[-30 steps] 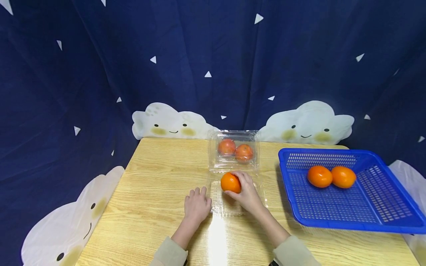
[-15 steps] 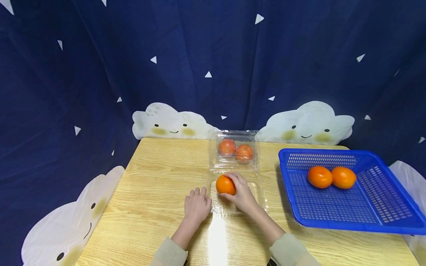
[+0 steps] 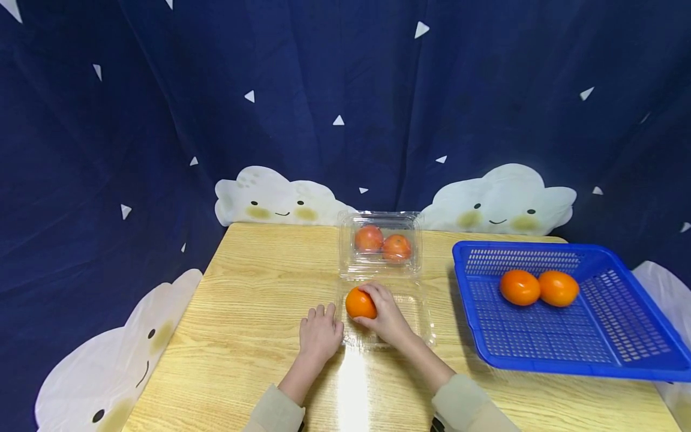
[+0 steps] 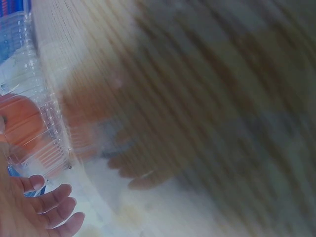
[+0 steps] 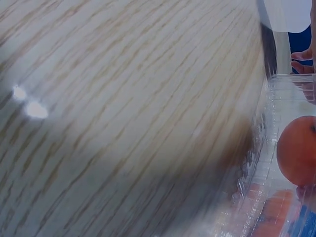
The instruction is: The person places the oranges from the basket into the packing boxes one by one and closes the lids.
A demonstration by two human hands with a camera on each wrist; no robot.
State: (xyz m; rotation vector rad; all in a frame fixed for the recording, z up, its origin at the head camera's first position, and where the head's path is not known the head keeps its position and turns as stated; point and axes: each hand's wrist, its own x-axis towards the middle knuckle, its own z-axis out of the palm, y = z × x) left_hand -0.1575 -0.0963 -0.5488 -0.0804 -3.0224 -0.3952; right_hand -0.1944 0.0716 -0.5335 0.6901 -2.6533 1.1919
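My right hand (image 3: 390,321) grips a round, glossy orange fruit (image 3: 358,303) from its right side, thumb in front and fingers over the back. The fruit is over the left part of a shallow clear plastic tray (image 3: 411,309). In the right wrist view this fruit (image 5: 297,150) shows at the right edge, just inside the clear wall. My left hand (image 3: 320,334) lies palm down beside the tray's left edge, fingers extended forward. The left wrist view catches the left hand's fingers at lower left, relaxed and holding nothing (image 4: 57,207).
Directly behind the tray, a clear plastic box (image 3: 345,252) contains two reddish-orange fruits (image 3: 369,239). On the right stands a blue perforated basket (image 3: 545,342) with two orange fruits (image 3: 520,287) inside. The wooden table (image 3: 259,288) ends at a dark blue curtain (image 3: 302,72).
My right hand has carried the orange fruit left and slightly towards me over the tray. The left hand stays where it was.
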